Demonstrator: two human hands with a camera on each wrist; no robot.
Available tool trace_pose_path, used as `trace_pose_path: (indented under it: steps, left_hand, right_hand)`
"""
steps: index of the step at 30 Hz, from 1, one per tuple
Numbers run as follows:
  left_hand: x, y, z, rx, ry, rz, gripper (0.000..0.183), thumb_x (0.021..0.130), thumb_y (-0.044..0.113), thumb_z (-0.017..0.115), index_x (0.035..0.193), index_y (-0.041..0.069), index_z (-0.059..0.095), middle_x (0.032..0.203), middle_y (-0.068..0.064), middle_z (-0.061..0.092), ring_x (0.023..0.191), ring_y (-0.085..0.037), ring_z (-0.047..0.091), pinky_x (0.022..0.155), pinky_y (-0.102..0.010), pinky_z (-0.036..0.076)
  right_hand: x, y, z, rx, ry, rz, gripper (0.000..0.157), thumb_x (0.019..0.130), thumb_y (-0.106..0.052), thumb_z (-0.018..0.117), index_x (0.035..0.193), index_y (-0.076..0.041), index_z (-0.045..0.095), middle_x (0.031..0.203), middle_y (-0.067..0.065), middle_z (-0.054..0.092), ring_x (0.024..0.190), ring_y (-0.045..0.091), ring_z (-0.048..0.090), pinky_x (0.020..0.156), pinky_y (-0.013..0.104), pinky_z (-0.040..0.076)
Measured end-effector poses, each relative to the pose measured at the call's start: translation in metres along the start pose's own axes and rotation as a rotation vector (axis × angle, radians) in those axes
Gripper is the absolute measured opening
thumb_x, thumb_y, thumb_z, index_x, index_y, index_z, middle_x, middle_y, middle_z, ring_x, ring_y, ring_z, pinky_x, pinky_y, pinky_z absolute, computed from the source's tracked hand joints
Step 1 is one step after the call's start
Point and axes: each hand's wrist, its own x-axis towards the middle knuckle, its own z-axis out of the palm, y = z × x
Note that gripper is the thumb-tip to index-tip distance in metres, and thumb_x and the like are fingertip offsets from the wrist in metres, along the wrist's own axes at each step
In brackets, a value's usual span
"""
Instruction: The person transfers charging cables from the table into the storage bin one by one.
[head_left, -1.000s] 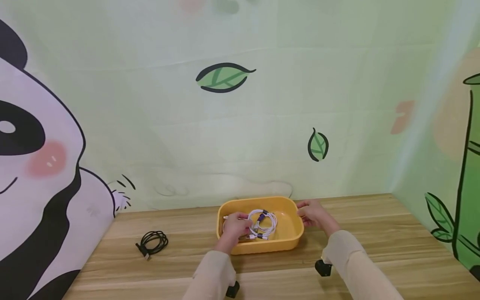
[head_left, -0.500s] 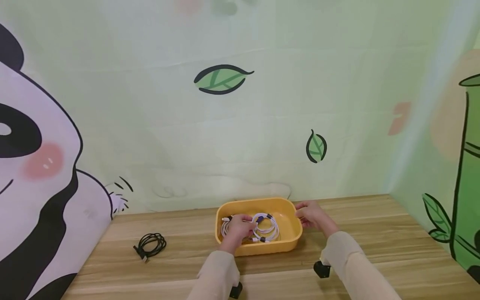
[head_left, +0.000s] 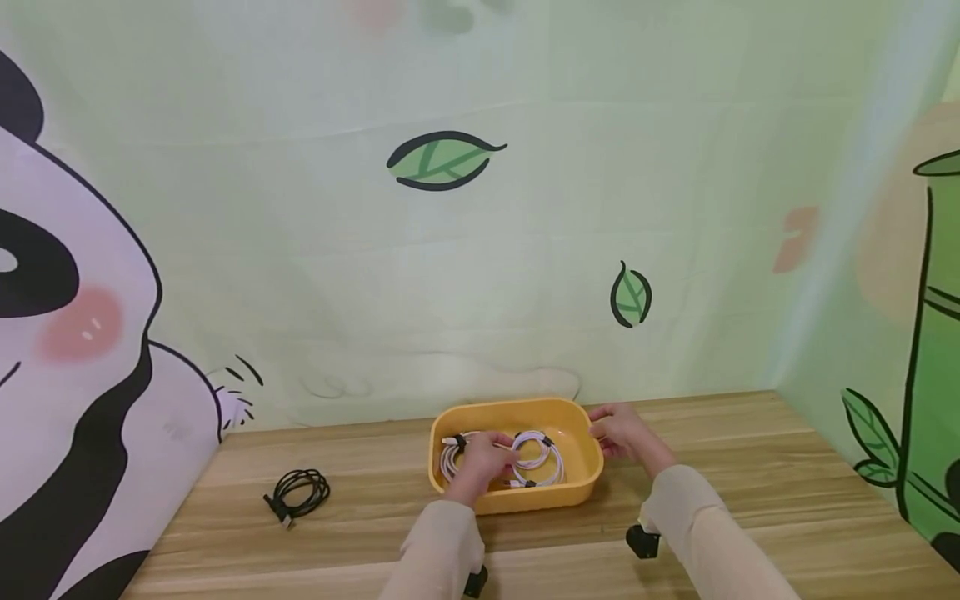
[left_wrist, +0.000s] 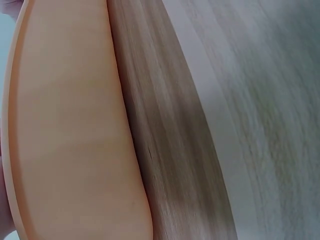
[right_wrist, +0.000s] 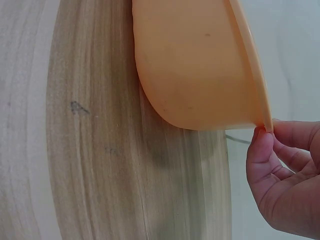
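Inside the tub point(head_left: 577, 479) lie the white cables point(head_left: 536, 454). Left hand point(head_left: 483, 462) pinches one — sorting step, I judge; right hand point(head_left: 618, 433) grips the rim. Next move needs a clean lift, no tangling.

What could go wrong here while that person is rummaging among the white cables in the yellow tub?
The white cable coils lie close together in the yellow tub, so lifting one might drag another along. The left hand reaches in among them, and a tug could shift the tub; the right hand only holds its rim with the fingertips. The black cable lies apart on the wooden table and may get overlooked.
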Motion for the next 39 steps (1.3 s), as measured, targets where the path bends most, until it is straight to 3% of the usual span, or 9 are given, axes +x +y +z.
trace_pose_path:
  steps: [7,10,14,18,21,27,32,36,39]
  left_hand:
    - [0.006,-0.003,0.007,0.023,-0.01,0.006,0.021,0.073,-0.004,0.064,0.092,-0.008,0.057,0.076,-0.008,0.053,0.052,-0.01,0.049,0.051,-0.022,0.048]
    - [0.02,-0.017,0.011,0.034,-0.013,0.014,0.021,0.071,-0.002,0.067,0.09,-0.005,0.058,0.078,-0.011,0.055,0.053,-0.014,0.053,0.053,-0.027,0.051]
    - [0.041,-0.042,0.016,0.003,-0.039,0.105,0.02,0.07,0.003,0.071,0.084,0.0,0.058,0.075,-0.009,0.055,0.051,-0.013,0.053,0.049,-0.026,0.049]
    - [0.023,-0.02,0.016,0.01,-0.031,0.039,0.024,0.071,-0.003,0.067,0.092,-0.007,0.057,0.083,-0.014,0.056,0.054,-0.014,0.053,0.053,-0.028,0.051]
    - [0.016,-0.013,0.018,0.016,-0.025,0.057,0.023,0.071,-0.005,0.066,0.092,-0.007,0.057,0.085,-0.016,0.056,0.056,-0.016,0.054,0.055,-0.029,0.051]
    - [0.064,-0.063,0.032,-0.024,-0.053,0.188,0.019,0.066,-0.001,0.072,0.079,0.004,0.059,0.072,-0.008,0.055,0.052,-0.015,0.055,0.047,-0.027,0.049]
    - [0.053,-0.045,0.035,0.02,-0.023,0.071,0.022,0.068,-0.006,0.068,0.089,-0.003,0.059,0.081,-0.012,0.056,0.056,-0.019,0.056,0.052,-0.03,0.051]
    - [0.077,-0.069,0.041,-0.022,-0.047,0.043,0.021,0.066,-0.006,0.068,0.081,0.005,0.059,0.074,-0.006,0.056,0.052,-0.015,0.056,0.048,-0.026,0.05]
    - [0.109,-0.103,0.051,0.003,-0.066,0.049,0.022,0.065,-0.004,0.069,0.08,0.008,0.059,0.073,-0.003,0.055,0.054,-0.015,0.057,0.048,-0.026,0.05]
  right_hand:
    - [-0.002,-0.002,0.0,-0.008,0.012,0.028,0.029,0.083,-0.001,0.05,0.112,0.003,0.048,0.072,0.006,0.053,0.051,0.011,0.047,0.046,0.021,0.045]
    - [-0.001,-0.002,0.0,-0.011,0.011,0.032,0.03,0.083,-0.001,0.05,0.112,0.003,0.048,0.072,0.005,0.053,0.052,0.011,0.047,0.046,0.021,0.044]
    - [-0.001,-0.001,-0.001,-0.012,0.012,0.026,0.03,0.083,-0.001,0.05,0.112,0.003,0.049,0.071,0.005,0.053,0.051,0.011,0.047,0.046,0.021,0.044]
    - [-0.001,0.0,0.0,-0.006,0.015,0.016,0.029,0.082,0.0,0.05,0.111,0.003,0.049,0.069,0.004,0.053,0.05,0.011,0.047,0.045,0.02,0.044]
    - [-0.001,0.0,0.0,0.001,0.007,0.01,0.03,0.082,0.0,0.05,0.111,0.004,0.049,0.068,0.004,0.053,0.049,0.01,0.046,0.044,0.02,0.043]
    - [-0.001,0.0,0.0,0.012,-0.002,0.015,0.031,0.082,0.0,0.05,0.113,0.004,0.048,0.069,0.004,0.052,0.05,0.01,0.046,0.044,0.019,0.043]
    - [-0.002,0.0,-0.001,0.006,-0.005,0.004,0.032,0.082,0.0,0.049,0.113,0.004,0.048,0.069,0.004,0.053,0.05,0.01,0.046,0.044,0.02,0.043]
    - [-0.002,0.001,0.0,0.016,-0.008,-0.005,0.031,0.081,0.001,0.05,0.112,0.005,0.048,0.067,0.004,0.053,0.049,0.01,0.046,0.043,0.019,0.043]
    - [-0.002,0.0,-0.001,0.016,-0.01,-0.003,0.031,0.081,0.0,0.05,0.112,0.005,0.048,0.068,0.005,0.053,0.049,0.009,0.046,0.043,0.019,0.042]
